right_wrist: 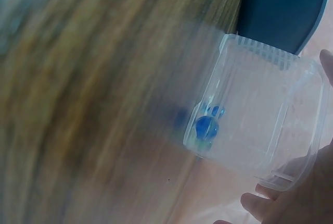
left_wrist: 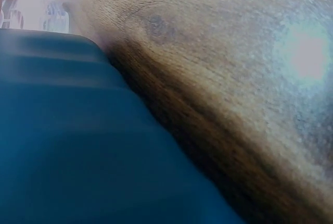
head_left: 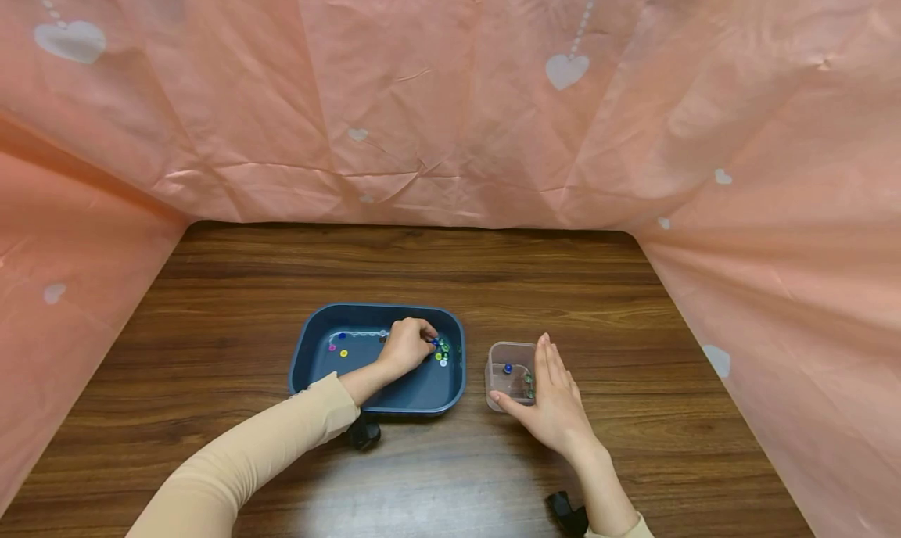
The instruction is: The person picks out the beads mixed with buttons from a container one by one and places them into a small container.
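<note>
My left hand (head_left: 408, 346) reaches into a dark blue tray (head_left: 411, 410), its thumb and forefinger pinching a blue marble (head_left: 434, 342) at the tray's right end. Green, yellow-green and clear marbles (head_left: 445, 350) cluster beside those fingertips. Right of the tray stands a small clear plastic container (head_left: 498, 381) holding a blue marble (head_left: 508, 368) and some greenish ones (head_left: 528, 378). My right hand (head_left: 559, 405) rests against it, fingers straight along its right side and thumb at its near rim. The right wrist view shows the container (right_wrist: 250, 94) with marbles (right_wrist: 207, 127) inside. Left fingers are not clearly seen in the left wrist view.
At the tray's left end lie a yellow piece (head_left: 343, 353), a pink piece (head_left: 332, 348) and a blue piece (head_left: 342, 335). Everything stands on a brown wooden table (head_left: 563, 280). Pink cloth (head_left: 436, 116) with hearts encloses its back and sides.
</note>
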The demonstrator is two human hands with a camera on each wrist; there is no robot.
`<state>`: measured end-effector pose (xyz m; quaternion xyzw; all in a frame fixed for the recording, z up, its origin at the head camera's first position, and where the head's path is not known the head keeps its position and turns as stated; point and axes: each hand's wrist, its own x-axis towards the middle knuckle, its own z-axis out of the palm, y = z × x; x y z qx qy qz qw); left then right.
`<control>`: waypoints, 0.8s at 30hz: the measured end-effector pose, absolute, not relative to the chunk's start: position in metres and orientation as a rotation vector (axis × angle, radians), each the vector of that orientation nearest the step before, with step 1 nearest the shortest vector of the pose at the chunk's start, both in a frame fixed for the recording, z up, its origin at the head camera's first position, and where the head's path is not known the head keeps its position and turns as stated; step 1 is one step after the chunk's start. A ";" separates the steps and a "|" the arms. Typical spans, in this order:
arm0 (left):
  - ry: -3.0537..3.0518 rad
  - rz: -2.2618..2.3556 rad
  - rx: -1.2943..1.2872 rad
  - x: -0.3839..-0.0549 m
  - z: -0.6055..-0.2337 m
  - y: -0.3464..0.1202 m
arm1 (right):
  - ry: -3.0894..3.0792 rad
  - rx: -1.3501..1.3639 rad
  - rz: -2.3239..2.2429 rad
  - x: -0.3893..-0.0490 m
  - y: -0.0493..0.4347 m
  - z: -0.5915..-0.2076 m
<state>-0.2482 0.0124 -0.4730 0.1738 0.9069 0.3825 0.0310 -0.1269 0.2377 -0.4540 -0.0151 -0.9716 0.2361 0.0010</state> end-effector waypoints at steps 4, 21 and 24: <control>2.776 1.189 0.533 -0.247 -0.473 0.013 | -3.056 -0.050 0.741 -0.127 0.238 -0.454; 2.784 1.213 0.531 -0.246 -0.471 0.013 | -3.057 -0.040 0.722 -0.127 0.238 -0.454; 2.795 1.214 0.518 -0.247 -0.469 0.013 | -3.054 -0.039 0.721 -0.127 0.238 -0.455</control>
